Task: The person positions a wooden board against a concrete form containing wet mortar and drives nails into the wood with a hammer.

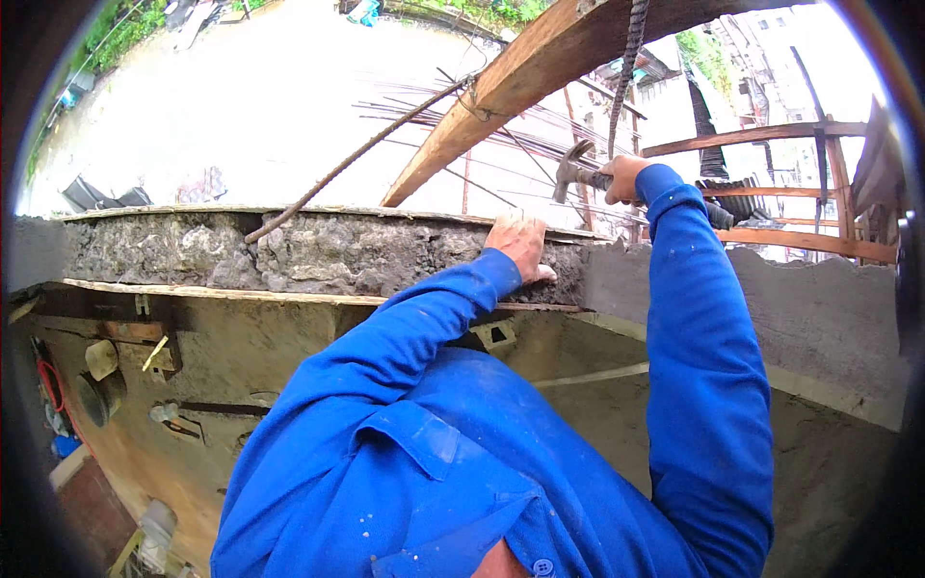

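My right hand (pixel 626 179) is closed round the handle of a claw hammer (pixel 572 173), raised out past the far side of the wall. The hammer's metal head points left. Palm down, my left hand (pixel 518 245) lies on the rough concrete wall top (pixel 337 252), its fingers stretched toward the far formwork board (pixel 164 209) and its thumb pointing right. Thin boards line both edges of this rough strip. A bent rebar rod (pixel 356 159) rises from the concrete, left of my left hand.
A thick timber beam (pixel 501 101) slants up across the far side, with wire tied round it. Another ribbed rebar (pixel 626 72) hangs near the hammer. Wooden rails (pixel 761 138) stand at right. Smooth grey concrete (pixel 742 299) continues the wall. Tools and a bucket (pixel 94 397) lie below left.
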`<state>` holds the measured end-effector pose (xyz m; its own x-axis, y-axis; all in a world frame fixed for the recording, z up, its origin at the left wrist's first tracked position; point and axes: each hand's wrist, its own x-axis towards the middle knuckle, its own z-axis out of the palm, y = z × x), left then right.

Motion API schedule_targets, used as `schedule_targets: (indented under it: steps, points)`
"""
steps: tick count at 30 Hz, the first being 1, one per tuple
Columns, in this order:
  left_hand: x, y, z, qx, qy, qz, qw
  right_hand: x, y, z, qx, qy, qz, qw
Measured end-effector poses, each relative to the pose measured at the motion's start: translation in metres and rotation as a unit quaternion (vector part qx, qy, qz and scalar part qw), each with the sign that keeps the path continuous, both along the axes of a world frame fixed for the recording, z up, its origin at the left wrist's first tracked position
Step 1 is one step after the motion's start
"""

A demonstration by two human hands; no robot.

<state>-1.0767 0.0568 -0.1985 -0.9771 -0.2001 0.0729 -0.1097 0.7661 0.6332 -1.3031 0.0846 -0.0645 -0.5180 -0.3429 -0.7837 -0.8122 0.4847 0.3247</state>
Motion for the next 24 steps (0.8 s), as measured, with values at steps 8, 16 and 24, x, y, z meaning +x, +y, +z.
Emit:
schedule_targets:
  steps: [8, 16, 24]
  points:
    - [-0.031, 0.005, -0.015, 0.034, 0.005, 0.042, 0.999, 0.003, 0.007, 0.004, -0.002, -0.002, -0.059, 0.998]
    - [-0.031, 0.006, -0.028, 0.001, 0.038, 0.021, 0.999, -0.002, 0.017, 0.000, -0.008, -0.004, 0.013, 1.000]
    - [-0.030, 0.010, -0.027, -0.005, 0.053, 0.036, 0.998, -0.038, 0.023, -0.012, -0.031, 0.127, 0.074, 0.989]
